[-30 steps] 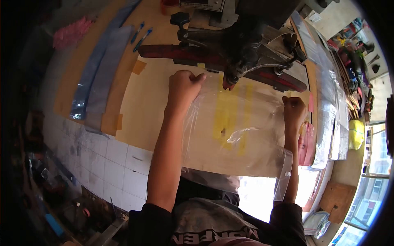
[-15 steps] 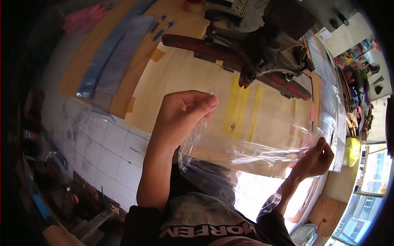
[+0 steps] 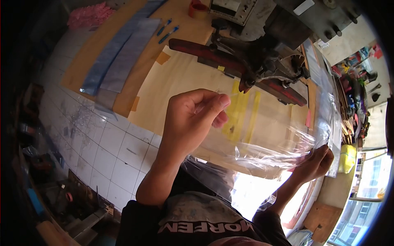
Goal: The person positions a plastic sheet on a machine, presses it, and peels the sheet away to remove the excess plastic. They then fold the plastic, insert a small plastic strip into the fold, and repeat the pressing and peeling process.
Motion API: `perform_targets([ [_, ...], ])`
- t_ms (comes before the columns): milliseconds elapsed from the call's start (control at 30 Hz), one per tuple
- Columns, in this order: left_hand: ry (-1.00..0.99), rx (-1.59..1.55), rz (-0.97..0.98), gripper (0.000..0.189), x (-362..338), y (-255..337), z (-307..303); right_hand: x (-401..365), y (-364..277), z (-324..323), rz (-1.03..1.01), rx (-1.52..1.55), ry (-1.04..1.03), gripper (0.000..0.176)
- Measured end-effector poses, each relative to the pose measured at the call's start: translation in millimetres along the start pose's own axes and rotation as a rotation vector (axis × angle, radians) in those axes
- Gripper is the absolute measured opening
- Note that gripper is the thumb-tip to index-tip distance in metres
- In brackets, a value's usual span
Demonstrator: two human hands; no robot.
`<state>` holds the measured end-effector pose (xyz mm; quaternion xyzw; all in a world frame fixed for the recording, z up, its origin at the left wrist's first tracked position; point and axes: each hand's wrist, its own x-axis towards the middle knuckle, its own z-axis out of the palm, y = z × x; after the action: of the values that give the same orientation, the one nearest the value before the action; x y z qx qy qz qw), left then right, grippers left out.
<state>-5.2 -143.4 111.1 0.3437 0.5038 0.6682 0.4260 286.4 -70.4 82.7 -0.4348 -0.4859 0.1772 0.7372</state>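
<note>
A sheet of clear plastic film point(image 3: 262, 155) stretches between my two hands, low over the front of the worktable. My left hand point(image 3: 195, 119) is closed, thumb pressed on the fingers at the film's upper left edge. The thin edge at the fingertips is hard to see. My right hand point(image 3: 315, 165) grips the film's right end, which is bunched and shiny there. Under the film lies a pale board point(image 3: 197, 78) with yellow tape strips point(image 3: 243, 110) on it. Beyond my hands stands a dark machine with a long red bar point(image 3: 205, 48).
Bluish plastic strips point(image 3: 127, 57) and two blue pens point(image 3: 169, 35) lie on the brown table covering point(image 3: 76, 78) at left. An orange tape roll point(image 3: 198, 9) sits at the back. More clear plastic point(image 3: 324, 94) hangs at the right edge, near a yellow bundle point(image 3: 348, 159).
My left hand has moved slightly right, its fingers still pinched. My right hand has dropped a little, and the film between them hangs flatter. The view has shifted slightly.
</note>
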Motion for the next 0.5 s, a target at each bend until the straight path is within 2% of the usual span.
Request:
perform_targets([
  [33, 0.002, 0.000, 0.003, 0.019, 0, 1, 0, 1, 0, 3, 0.000, 0.001, 0.000, 0.015],
  [100, 0.004, 0.001, 0.008, 0.019, 1, 1, 0, 3, -6, 17, 0.074, 0.054, 0.173, 0.012],
  [133, 0.010, -0.004, 0.021, 0.019, 1, 0, 0, 1, -11, 21, 0.074, 0.056, 0.173, 0.012],
  [200, 0.011, -0.009, 0.033, 0.019, 0, -1, 0, -2, -23, 25, 0.284, 0.143, 0.069, 0.014],
  [233, -0.001, -0.004, 0.054, 0.022, -1, 0, -2, 1, -12, 11, 0.283, 0.141, 0.076, 0.014],
  [300, -0.034, -0.003, 0.072, 0.025, -4, 1, -1, 17, 22, -37, 0.277, 0.255, -0.397, 0.018],
  [367, -0.174, -0.083, 0.049, 0.033, -8, 8, 2, 35, 19, -76, 0.289, 0.149, -0.346, 0.024],
  [400, -0.209, -0.084, 0.045, 0.033, -10, 10, 7, 57, 22, -117, 0.251, -0.084, -0.131, 0.034],
  [433, -0.186, -0.034, 0.214, 0.043, -13, 10, 13, 66, -14, -136, 0.325, -0.173, 0.030, 0.048],
  [467, -0.162, 0.006, 0.383, 0.052, -18, 10, 18, 102, -30, -203, 0.238, -0.259, 0.122, 0.047],
  [500, -0.194, -0.012, 0.382, 0.052, -23, 13, 20, 125, -61, -249, 0.143, -0.338, 0.232, 0.047],
])
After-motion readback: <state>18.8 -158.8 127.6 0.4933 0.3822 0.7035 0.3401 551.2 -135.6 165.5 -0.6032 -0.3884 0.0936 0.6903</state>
